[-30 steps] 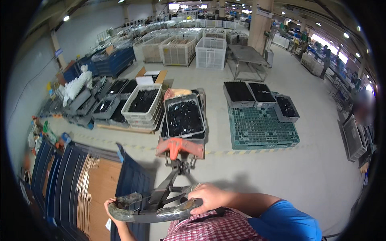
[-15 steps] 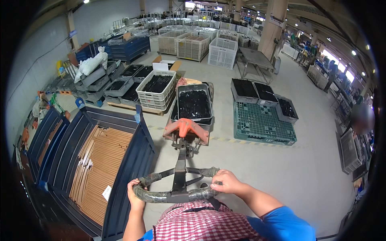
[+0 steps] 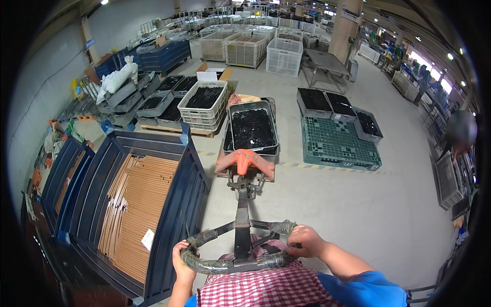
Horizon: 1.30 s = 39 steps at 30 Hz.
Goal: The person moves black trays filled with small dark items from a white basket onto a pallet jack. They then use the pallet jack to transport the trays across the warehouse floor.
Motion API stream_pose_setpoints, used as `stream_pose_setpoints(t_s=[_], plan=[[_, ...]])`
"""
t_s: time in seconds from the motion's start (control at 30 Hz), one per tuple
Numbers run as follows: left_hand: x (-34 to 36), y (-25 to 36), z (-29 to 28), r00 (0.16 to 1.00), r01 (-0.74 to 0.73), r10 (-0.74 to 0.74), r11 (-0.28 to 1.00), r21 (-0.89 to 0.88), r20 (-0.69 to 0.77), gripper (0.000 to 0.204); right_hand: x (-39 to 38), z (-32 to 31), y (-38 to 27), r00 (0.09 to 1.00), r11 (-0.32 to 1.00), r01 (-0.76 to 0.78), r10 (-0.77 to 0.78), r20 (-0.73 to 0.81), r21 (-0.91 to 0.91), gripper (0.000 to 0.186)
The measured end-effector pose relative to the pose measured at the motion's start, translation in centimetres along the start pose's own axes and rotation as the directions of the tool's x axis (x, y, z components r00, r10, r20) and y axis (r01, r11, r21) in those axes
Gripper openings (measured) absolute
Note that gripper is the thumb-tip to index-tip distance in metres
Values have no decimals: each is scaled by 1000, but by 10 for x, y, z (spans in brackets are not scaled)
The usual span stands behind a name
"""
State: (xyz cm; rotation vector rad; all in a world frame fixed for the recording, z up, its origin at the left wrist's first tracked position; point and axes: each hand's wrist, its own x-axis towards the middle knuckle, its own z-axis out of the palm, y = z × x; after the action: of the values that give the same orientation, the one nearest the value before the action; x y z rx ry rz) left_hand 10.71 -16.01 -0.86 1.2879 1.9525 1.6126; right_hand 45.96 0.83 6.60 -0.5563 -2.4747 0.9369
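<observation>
Both hands are wrapped round the looped handle (image 3: 242, 239) of an orange pallet truck (image 3: 244, 162). My left hand (image 3: 183, 262) closes on the left side of the loop, where clear wrap covers the bar. On the right side, my right hand (image 3: 307, 242) grips the bar with its fingers curled. The handle tilts toward my checked apron (image 3: 255, 287). Beyond the orange body, a grey bin (image 3: 229, 120) full of black pieces rides on the truck. Its forks are hidden under the load.
At the left stands a blue metal crate (image 3: 189, 197) of brown tubes, close to my left arm. A green pallet (image 3: 340, 146) with several grey bins lies at the right. White stacked crates (image 3: 221, 105) flank the load. A metal table (image 3: 327, 62) stands farther back.
The handle and both hands sit lower and farther right in the view. The loaded truck and blue crate also appear shifted right. Both grips stay on the handle.
</observation>
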Motion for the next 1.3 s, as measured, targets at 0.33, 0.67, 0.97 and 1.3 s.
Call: stream_pose_setpoints(t_s=[0.33, 0.67, 0.97, 1.3], plan=[[-67, 34, 15, 993, 44, -51, 996, -72, -102, 50, -45, -24, -1, 992, 992, 90, -96, 79, 84, 26], [-141, 73, 34, 977, 81, -87, 996, -40, -195, 45, -93, -38, -7, 991, 984, 123, -129, 37, 127, 31], [-143, 81, 24, 975, -29, 18, 999, -45, -223, 41, -99, -39, -35, 995, 988, 91, -84, -57, 122, 29], [-90, 85, 3, 979, 45, -93, 967, -249, -182, 47, -66, -44, -51, 946, 980, 49, 16, -324, 191, 19]])
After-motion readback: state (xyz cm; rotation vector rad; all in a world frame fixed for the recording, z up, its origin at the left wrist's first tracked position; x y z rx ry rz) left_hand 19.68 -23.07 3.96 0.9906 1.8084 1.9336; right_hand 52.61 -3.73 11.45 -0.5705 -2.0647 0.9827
